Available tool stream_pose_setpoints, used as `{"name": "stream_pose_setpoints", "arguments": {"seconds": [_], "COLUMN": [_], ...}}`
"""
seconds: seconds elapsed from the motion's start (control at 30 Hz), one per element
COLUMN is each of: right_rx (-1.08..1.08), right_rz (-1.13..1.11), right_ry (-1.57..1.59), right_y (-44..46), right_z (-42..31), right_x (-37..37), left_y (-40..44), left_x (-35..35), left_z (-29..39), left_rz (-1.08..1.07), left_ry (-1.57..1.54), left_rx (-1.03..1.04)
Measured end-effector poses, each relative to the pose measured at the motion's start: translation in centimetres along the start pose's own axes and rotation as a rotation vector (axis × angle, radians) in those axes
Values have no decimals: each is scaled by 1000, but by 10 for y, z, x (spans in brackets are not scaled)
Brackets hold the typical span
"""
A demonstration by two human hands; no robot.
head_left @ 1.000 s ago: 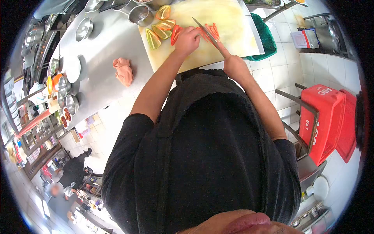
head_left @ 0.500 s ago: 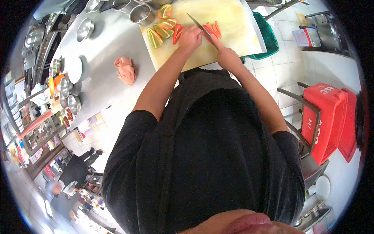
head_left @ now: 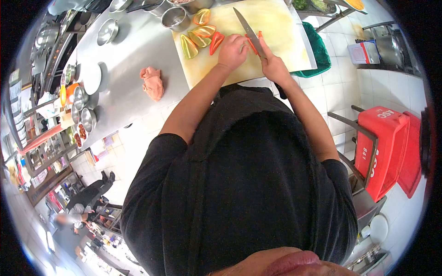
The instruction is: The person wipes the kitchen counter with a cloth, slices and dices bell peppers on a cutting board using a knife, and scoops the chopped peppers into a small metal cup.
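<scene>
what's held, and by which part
The right hand holds the knife near where blade and handle meet; whether the left hand holds anything can't be told.

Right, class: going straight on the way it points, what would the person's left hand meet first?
The left hand would probably meet the thin red pepper strip first, then the long, grey metal knife blade beside it; exact depth is hard to judge.

Board [head_left: 286, 39] open right of knife [head_left: 250, 32]; peppers [head_left: 200, 39] block left

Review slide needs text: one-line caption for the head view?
Head view: right hand grips a kitchen knife beside red pepper strips on a cutting board, left hand close by.
</scene>
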State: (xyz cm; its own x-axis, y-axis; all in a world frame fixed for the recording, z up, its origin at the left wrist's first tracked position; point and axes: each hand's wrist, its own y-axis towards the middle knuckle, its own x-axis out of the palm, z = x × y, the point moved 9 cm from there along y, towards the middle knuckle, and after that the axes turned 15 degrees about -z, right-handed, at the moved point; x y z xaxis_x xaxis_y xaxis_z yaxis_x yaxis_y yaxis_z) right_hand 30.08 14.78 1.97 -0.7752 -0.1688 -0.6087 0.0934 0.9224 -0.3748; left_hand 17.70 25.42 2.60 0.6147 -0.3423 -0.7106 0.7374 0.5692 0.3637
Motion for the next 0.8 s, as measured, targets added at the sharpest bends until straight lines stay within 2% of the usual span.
{"name": "stream_pose_setpoints", "arguments": {"seconds": [0.1,0.2,0.3,0.4,0.5,0.6,0.8], "right_rx": [-101,-115,-197,14,-44,-24,75], "right_rz": [63,158,221,9,-100,-110,-2], "right_ry": [9,50,79,49,-8,-45,-41], "right_y": [8,11,5,-15,-21,-21,-19], "right_z": [4,8,8,0,15,27,47], "right_x": [9,4,-8,-5,32,42,7], "left_y": [0,-3,-9,-11,-20,-24,-22], "left_x": [7,22,19,-18,-43,-45,-32], "left_z": [10,5,-2,-1,-19,-28,-38], "left_rz": [-11,-150,-172,-32,39,25,29], "left_ry": [-23,44,85,186,324,387,133], "left_rx": [76,30,18,-33,-94,-121,-204]}}
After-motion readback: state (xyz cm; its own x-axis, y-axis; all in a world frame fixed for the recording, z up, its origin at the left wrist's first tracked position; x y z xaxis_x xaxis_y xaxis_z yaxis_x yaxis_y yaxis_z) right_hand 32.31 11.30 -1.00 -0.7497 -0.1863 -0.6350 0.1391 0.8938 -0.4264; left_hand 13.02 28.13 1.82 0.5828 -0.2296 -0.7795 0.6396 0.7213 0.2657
